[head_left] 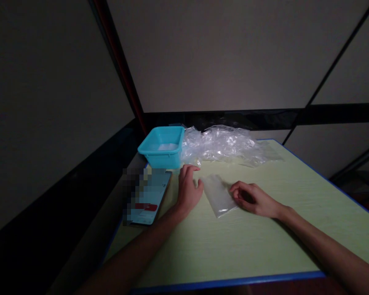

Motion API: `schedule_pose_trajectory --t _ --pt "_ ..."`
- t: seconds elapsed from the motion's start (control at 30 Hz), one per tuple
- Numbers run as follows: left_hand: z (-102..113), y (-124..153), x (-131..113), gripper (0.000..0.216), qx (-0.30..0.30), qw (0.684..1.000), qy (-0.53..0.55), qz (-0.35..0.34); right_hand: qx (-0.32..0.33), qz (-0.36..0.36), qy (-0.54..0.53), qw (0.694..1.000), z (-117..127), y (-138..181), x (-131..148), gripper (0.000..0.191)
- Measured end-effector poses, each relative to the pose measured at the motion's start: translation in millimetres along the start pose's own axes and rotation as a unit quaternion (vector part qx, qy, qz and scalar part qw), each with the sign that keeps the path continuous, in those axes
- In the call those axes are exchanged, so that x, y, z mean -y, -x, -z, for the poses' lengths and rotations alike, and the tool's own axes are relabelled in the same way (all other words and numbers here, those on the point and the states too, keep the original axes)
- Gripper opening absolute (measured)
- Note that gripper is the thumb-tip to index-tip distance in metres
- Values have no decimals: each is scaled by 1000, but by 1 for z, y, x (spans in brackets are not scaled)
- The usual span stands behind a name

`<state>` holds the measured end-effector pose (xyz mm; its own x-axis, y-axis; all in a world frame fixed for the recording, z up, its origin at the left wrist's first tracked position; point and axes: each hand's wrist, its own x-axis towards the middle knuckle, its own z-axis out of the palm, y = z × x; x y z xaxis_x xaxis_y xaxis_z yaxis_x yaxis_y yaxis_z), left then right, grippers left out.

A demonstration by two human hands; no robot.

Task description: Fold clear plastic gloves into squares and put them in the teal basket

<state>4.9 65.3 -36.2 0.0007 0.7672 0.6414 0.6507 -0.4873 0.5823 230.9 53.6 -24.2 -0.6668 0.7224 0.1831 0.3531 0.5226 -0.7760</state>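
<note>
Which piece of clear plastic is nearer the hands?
The small, flat piece between the left hand and right hand. The other plastic, a large crumpled heap beside the turquoise basin, lies farther back.

Passable over bench [313, 196] at right, above flat bag [217, 194]. Blocked far left by turquoise basin [162, 159], along back by crumpled plastic [226, 143], nearer left by phone [153, 192].

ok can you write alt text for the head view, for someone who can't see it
A person's left hand and right hand flank a small translucent plastic bag on a pale green table. A lit phone lies left of the hands; a turquoise basin and a crumpled heap of clear plastic sit behind.
</note>
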Motion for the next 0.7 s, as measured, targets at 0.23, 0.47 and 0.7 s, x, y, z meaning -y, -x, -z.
schedule_pose_trajectory --t 0.23,0.47,0.7 --pt "12 19 -32 14 159 973 50 -157 -17 12 -16 1000 -9 3 5 5" --pt "14 27 -48 41 339 899 13 -276 -125 29 94 987 -7 4 2 7" --pt "18 28 -48 58 400 871 -43 -283 -202 43 167 964 -4 3 -1 9"
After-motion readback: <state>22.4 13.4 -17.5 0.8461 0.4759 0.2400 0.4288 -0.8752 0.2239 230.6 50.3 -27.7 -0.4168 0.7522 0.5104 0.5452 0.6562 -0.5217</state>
